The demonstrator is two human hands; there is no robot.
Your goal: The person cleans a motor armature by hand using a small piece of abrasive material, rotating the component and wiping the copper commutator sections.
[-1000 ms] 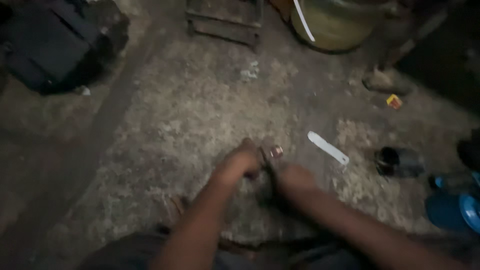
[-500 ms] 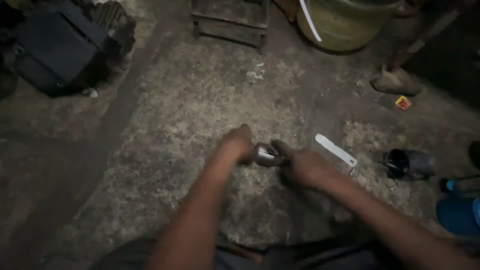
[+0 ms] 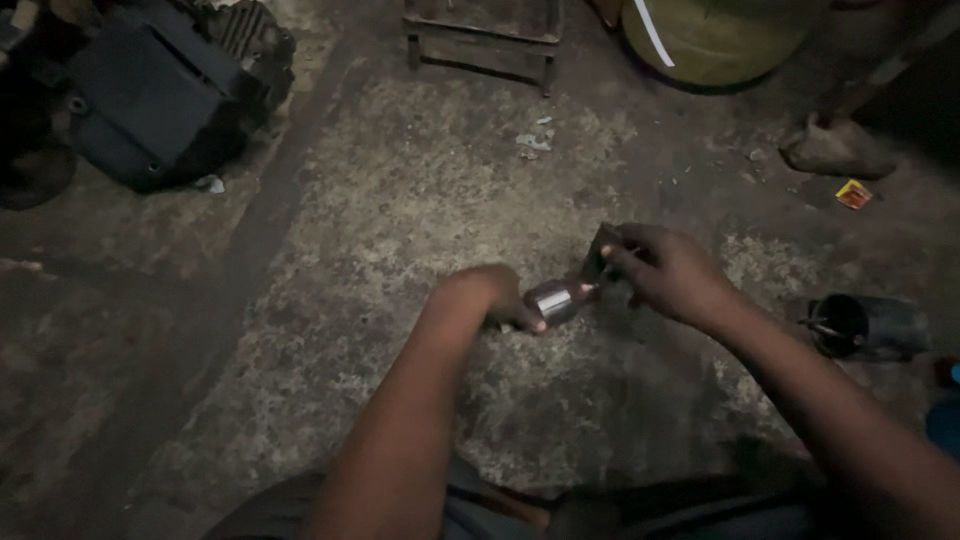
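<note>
My left hand grips one end of a short shiny metal cylinder just above the stained concrete floor. My right hand holds a small dark flat piece against the cylinder's other end, fingers curled round it. The two hands sit close together in the middle of the view. Part of the cylinder is hidden inside my left fingers.
A black cylindrical can lies on its side to the right. A dark engine-like block sits far left, a metal frame and a yellow-green drum at the back. A shoe and small orange packet lie back right.
My hands have drawn slightly apart, showing more of the metal cylinder between them. The white strip that lay to the right is out of sight behind my right hand.
</note>
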